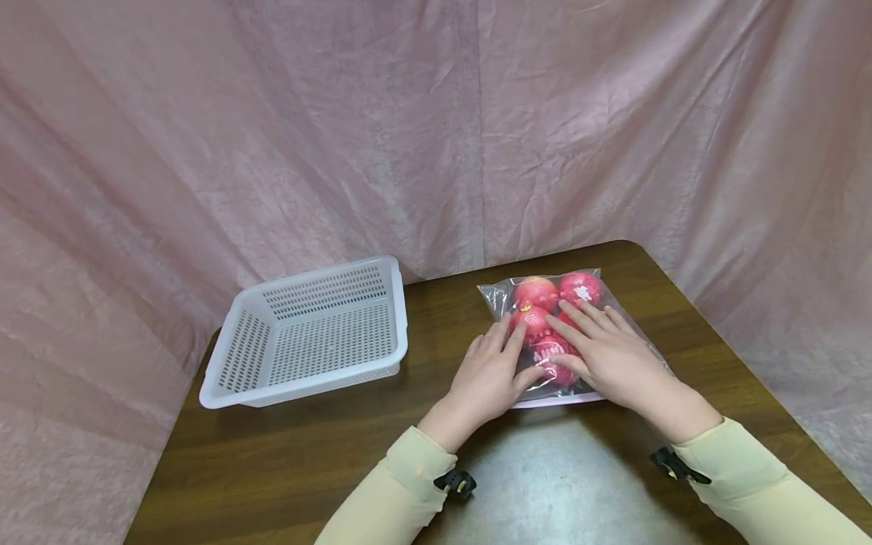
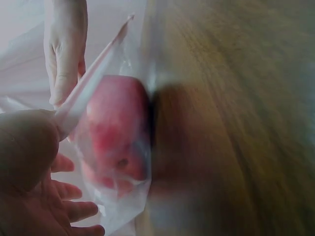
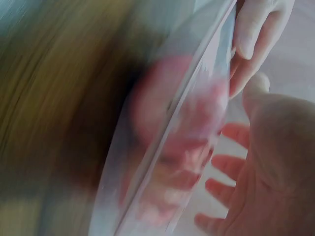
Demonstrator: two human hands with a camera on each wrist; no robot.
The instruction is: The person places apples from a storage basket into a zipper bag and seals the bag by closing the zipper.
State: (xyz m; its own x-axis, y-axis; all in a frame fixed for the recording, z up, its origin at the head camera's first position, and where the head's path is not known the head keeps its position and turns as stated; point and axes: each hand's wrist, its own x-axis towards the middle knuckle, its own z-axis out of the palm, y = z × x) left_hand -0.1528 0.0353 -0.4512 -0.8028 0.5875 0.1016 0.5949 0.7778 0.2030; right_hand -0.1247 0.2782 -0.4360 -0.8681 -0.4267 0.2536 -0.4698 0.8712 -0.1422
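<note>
Several red apples (image 1: 536,293) lie together in a clear plastic bag (image 1: 500,296) toward the right side of the table. White print shows on the bag, and a pale pink strip (image 1: 555,401) edges its near end. My left hand (image 1: 485,376) rests at the bag's left side, fingers extended forward and their tips at the apples. From the right, my right hand (image 1: 616,365) lies over the bag with its fingers spread, hiding part of the fruit. In the left wrist view an apple (image 2: 115,113) shows blurred through the plastic, beside my loosely spread fingers (image 2: 81,210).
A white perforated plastic basket (image 1: 334,337) stands on the left of the dark wooden table (image 1: 272,469). Behind the table hangs a pink curtain (image 1: 375,136). Light glares off the table's near middle.
</note>
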